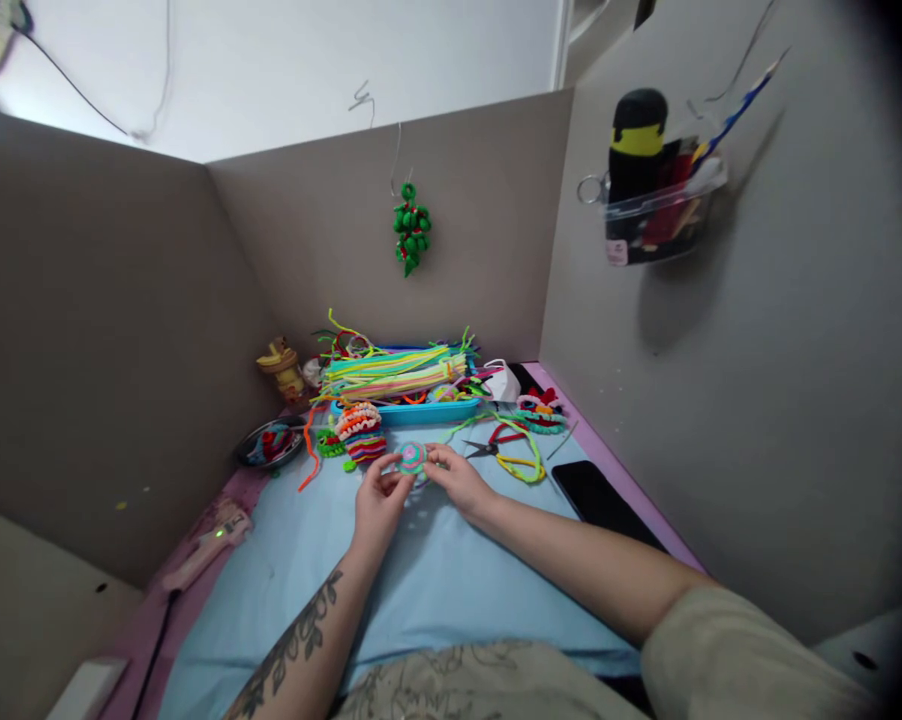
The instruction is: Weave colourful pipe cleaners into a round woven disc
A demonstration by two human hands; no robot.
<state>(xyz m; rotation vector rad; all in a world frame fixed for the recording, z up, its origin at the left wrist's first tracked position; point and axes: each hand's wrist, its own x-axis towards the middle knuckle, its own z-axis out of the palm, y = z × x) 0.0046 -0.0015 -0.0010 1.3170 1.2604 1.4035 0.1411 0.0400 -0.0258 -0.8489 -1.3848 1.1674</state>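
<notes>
Between both hands, just above the blue cloth [451,570], is a small round coil of pipe cleaner [413,457] in turquoise and pink. My left hand [380,497] pinches its left side with thumb and fingers. From the right, my right hand [457,477] grips the opposite edge. Beyond my left hand stands a striped pipe-cleaner piece [362,435] in orange, white, red and purple. Scissors [505,450] with red and yellow handles lie to the right of my right hand.
A blue tray [428,412] heaped with pipe cleaners [395,372] stands at the back. On the left are a bowl [271,445] and a pink glue gun [207,548] with a cord. A black phone [605,503] lies at the right. Grey panels surround the table.
</notes>
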